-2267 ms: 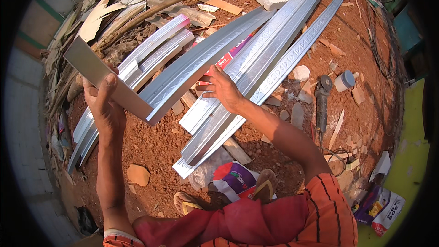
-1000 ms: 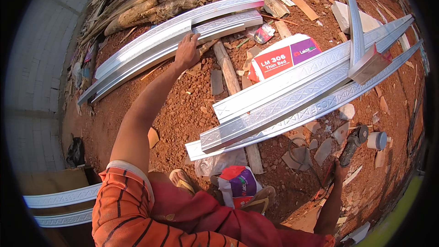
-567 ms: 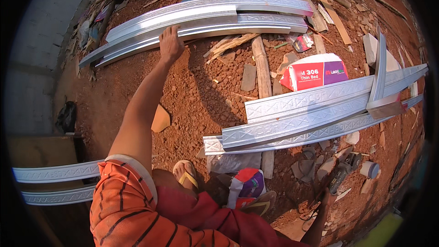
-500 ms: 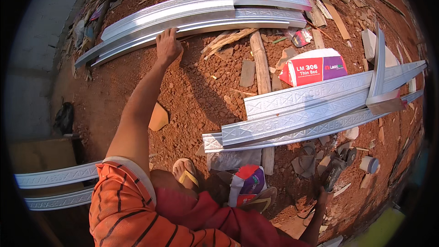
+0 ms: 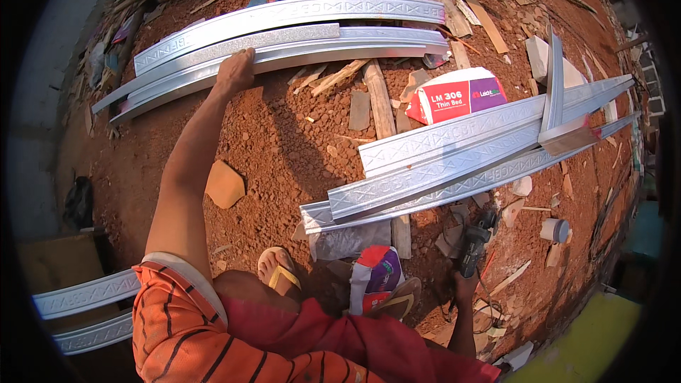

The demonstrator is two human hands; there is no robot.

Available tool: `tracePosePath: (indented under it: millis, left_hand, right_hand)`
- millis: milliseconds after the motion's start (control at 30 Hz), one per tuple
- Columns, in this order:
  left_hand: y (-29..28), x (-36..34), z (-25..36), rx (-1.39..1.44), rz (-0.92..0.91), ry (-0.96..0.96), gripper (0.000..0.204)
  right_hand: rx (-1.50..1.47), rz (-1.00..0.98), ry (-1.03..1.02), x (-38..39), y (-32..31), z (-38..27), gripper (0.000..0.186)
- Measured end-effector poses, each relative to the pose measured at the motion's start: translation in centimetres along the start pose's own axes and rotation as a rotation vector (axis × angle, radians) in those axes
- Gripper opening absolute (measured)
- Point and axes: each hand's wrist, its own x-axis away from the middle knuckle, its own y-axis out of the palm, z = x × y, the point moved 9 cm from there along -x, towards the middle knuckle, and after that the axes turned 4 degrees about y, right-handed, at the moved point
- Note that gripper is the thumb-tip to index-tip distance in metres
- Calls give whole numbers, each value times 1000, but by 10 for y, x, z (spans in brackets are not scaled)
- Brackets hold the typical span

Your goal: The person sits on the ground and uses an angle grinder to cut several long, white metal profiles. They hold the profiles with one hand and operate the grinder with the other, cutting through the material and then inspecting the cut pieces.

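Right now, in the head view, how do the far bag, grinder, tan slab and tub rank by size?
1. Far bag
2. Grinder and tan slab: too alike to rank
3. Tub

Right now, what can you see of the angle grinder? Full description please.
The angle grinder is a dark, elongated hand tool with a plastic-looking casing and a rounder head at its far end. The right hand grips its near end; the head points away from the wearer, slightly rightward. It is over red soil, nearer than the long silvery metal channels and left of a white pot. Whether it touches the ground is unclear; finer detail is too small to tell.
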Motion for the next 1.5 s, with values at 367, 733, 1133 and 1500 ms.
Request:
tracePosePath:
  millis: [367,733,1133,1500]
  left_hand:
    - [-100,39,28,329,-120,279,53]
    - [-45,21,19,710,-245,183,34]
    - [-143,52,61,435,-20,256,48]
    - [-25,156,166,90,-76,297,54]
  right_hand:
    - [66,3,183,9,10,-5,42]
    - [-27,9,243,8,9,6,49]
    - [-32,-35,131,-4,9,7,50]
    - [-240,-24,239,-28,12,5,53]
